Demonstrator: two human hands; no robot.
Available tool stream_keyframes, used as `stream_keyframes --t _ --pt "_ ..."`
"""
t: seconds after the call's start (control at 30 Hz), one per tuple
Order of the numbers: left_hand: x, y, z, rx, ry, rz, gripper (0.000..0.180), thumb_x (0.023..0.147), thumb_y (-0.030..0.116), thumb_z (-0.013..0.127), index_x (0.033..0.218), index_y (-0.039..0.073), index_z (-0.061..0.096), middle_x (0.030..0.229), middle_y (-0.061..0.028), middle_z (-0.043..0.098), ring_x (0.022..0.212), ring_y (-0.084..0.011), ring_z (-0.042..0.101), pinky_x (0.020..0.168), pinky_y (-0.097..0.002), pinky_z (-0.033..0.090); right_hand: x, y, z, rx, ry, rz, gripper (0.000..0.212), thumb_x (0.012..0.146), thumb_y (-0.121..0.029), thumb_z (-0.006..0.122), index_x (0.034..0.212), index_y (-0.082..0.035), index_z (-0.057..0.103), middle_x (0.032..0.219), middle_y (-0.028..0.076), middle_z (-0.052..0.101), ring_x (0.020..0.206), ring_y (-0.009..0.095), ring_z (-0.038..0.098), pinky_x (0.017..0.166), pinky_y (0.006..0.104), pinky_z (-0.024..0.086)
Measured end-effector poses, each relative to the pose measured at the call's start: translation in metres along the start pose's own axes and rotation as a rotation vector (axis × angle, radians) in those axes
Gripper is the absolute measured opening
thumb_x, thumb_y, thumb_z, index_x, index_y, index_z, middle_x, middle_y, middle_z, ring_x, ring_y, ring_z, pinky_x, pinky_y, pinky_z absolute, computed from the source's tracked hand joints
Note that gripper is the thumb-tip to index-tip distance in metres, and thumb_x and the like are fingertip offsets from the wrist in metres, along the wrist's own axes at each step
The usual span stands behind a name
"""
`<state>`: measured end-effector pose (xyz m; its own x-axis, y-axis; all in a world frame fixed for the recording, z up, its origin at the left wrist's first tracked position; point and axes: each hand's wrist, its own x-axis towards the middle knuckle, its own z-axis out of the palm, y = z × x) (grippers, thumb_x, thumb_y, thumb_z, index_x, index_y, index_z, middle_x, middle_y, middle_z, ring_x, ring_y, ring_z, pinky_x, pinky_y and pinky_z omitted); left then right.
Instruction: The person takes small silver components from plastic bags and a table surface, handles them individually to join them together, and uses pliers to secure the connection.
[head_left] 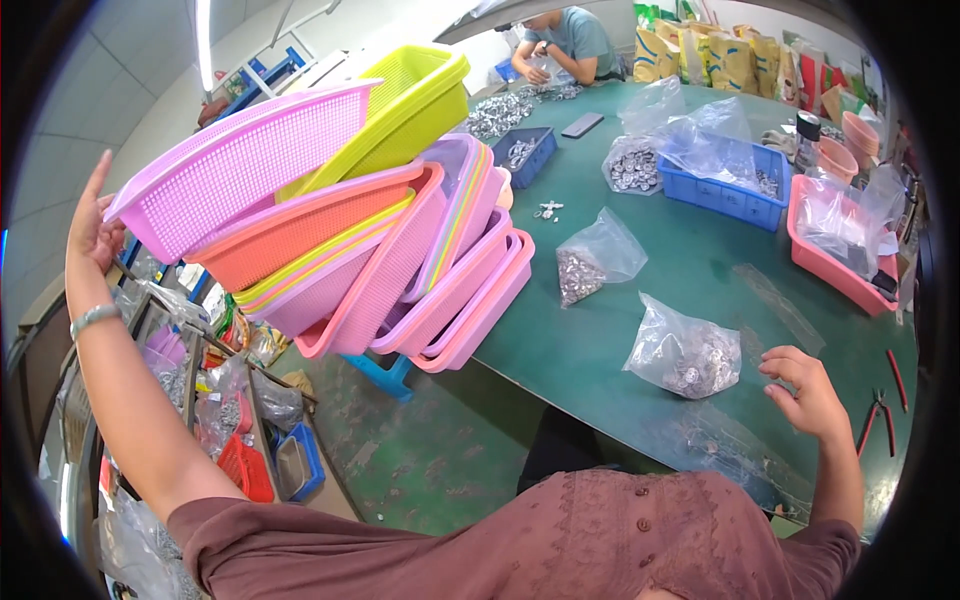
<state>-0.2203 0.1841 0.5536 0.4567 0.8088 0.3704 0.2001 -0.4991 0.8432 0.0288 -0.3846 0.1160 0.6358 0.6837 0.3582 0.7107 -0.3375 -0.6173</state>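
Head view: green table [640,310].
Left hand [95,225]: fingers spread, steadying tilted basket stack [330,220].
Right hand [805,390]: relaxed, empty, beside bag [685,350].

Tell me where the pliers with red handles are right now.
In the head view the red-handled pliers lie on the green table at its far right edge, just right of the right hand and below the pink bin.
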Motion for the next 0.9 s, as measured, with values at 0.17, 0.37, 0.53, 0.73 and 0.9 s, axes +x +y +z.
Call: stream_keyframes --t 0.17,0.37,0.53,0.73,0.9 --pt "0.021 -0.026 0.033 -0.061 -0.047 -0.005 0.028 0.074 0.029 0.067 0.079 0.004 0.056 0.065 -0.0024 0.061 0.045 -0.0062 0.056 0.034 -0.0114 0.04 -0.016 0.006 -0.002 -0.016 0.043 0.063 0.024 0.065 0.002 0.059 0.089 0.001 0.057 0.092 0.016 0.057 0.078 0.029 0.057 0.065 0.0323 0.048" --pt "0.042 -0.012 0.009 -0.011 -0.104 0.014 0.02 0.078 0.015 0.054 0.089 -0.002 0.054 0.08 -0.0123 0.061 0.069 -0.0175 0.061 0.059 -0.0287 0.052 -0.03 0.013 0.002 0.074 0.085 0.171 0.023 0.064 0.005 0.058 0.087 0.003 0.056 0.086 0.015 0.058 0.066 0.021 0.055 0.06 0.0293 0.046" --pt "0.047 0.008 0.028 0.207 0.164 0.372 0.032 0.082 0.018 0.051 0.106 -0.002 0.046 0.08 -0.0099 0.057 0.063 -0.0173 0.057 0.06 -0.0314 0.05 -0.036 0.019 0.009 0.097 0.119 0.17 0.022 0.065 0.005 0.057 0.087 0.004 0.056 0.083 0.014 0.057 0.064 0.02 0.054 0.058 0.0281 0.045" --pt "0.055 -0.004 0.071 0.72 0.853 0.847 0.045 0.073 0.028 0.051 0.105 -0.004 0.051 0.101 -0.0244 0.057 0.095 -0.0362 0.056 0.082 -0.0382 0.042 -0.04 0.019 0.015 0.114 0.123 0.182 0.021 0.065 0.005 0.056 0.087 0.004 0.055 0.081 0.013 0.056 0.064 0.018 0.054 0.058 0.0272 0.044" --pt "0.041 -0.011 0.097 0.822 0.724 0.861 0.047 0.074 0.029 0.049 0.109 -0.002 0.048 0.1 -0.0243 0.057 0.093 -0.0357 0.056 0.081 -0.0392 0.043 -0.052 0.024 0.018 0.126 0.147 0.21 0.022 0.065 0.004 0.057 0.086 0.003 0.056 0.081 0.014 0.057 0.063 0.02 0.054 0.058 0.0286 0.044"
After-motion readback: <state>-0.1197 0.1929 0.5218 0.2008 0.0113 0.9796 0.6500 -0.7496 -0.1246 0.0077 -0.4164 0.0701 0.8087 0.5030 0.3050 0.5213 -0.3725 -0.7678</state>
